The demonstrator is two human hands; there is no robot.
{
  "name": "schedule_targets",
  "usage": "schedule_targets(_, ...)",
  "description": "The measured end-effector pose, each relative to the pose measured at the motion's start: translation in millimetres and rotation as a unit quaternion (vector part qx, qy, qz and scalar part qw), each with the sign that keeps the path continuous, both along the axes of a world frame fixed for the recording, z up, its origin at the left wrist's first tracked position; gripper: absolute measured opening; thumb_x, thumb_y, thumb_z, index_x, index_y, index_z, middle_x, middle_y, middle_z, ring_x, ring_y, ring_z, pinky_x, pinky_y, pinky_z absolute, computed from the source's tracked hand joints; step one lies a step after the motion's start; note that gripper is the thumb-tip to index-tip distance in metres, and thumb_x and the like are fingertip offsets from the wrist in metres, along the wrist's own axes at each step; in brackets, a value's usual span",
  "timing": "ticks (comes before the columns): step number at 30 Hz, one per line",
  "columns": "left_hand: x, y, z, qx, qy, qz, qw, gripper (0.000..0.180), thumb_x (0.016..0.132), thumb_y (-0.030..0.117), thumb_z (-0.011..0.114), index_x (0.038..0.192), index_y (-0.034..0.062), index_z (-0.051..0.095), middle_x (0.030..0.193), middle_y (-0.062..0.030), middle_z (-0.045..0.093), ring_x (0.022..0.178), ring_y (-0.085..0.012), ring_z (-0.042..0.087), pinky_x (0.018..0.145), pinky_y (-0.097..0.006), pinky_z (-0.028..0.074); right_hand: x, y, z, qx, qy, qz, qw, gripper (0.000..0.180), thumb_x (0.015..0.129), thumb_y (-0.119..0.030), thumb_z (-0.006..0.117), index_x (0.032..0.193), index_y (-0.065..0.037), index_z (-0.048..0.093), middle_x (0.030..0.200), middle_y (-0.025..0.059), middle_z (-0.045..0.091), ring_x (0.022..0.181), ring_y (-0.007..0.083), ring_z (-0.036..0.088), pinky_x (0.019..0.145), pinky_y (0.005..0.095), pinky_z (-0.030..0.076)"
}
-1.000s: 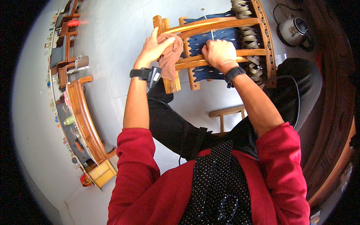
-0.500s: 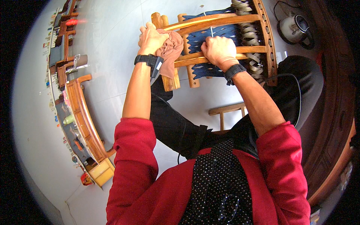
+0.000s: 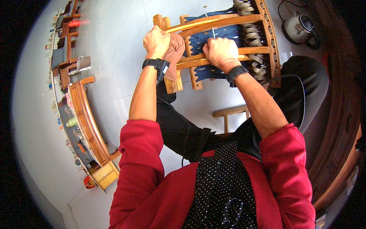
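Observation:
In front of me a wooden chair [image 3: 257, 50] lies on its side, with dark blue woven straps [image 3: 207, 72] between its rails. My left hand [image 3: 156, 42] is closed on a brownish-pink cloth [image 3: 174, 57] at the chair's left end, against the thick end bar [image 3: 173, 84]. The cloth drapes over the joint and hides part of the wood. My right hand [image 3: 221, 52] is closed around the nearer curved rail, with its fingers folded over the top.
Curled pale strips [image 3: 252, 33] line the chair's slotted right-hand bar. An electric kettle [image 3: 299, 28] stands on the floor at the upper right. A small wooden stool frame [image 3: 228, 112] is near my legs. A long wooden cabinet [image 3: 85, 118] runs along the left.
My left hand has shifted slightly right along the end of the chair, and the cloth is more bunched under it. The chair and my right hand have moved slightly left.

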State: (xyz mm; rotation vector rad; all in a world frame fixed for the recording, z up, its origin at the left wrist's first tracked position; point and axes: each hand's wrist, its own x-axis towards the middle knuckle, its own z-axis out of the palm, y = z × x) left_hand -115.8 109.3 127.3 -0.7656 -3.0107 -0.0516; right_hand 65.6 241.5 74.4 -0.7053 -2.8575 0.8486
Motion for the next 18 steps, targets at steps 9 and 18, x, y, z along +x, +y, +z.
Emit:
schedule_targets(9,24,-46,0,0.108,-0.039,-0.137,0.984,0.029,0.075,0.013,0.076,0.092,0.0012,0.056,0.106,-0.0166,0.055,0.099,-0.0346,0.059,0.087,-0.042,0.049,1,1,3,-0.013,-0.015,-0.003,1.0,0.03,0.088,-0.031,0.058,0.075,-0.01,0.075,0.081,0.0152,0.073,0.078,0.0307,0.073,0.073,0.0417,0.058)
schedule_targets(18,6,0,3,-0.035,0.016,0.003,0.999,0.038,0.077,0.029,0.077,0.104,0.0047,0.065,0.113,-0.0181,0.059,0.098,-0.0393,0.067,0.086,-0.048,0.055,0,1,-3,-0.002,0.006,0.009,1.0,0.037,0.092,-0.035,0.052,0.076,-0.009,0.071,0.077,0.0175,0.072,0.074,0.0344,0.071,0.071,0.0448,0.058)
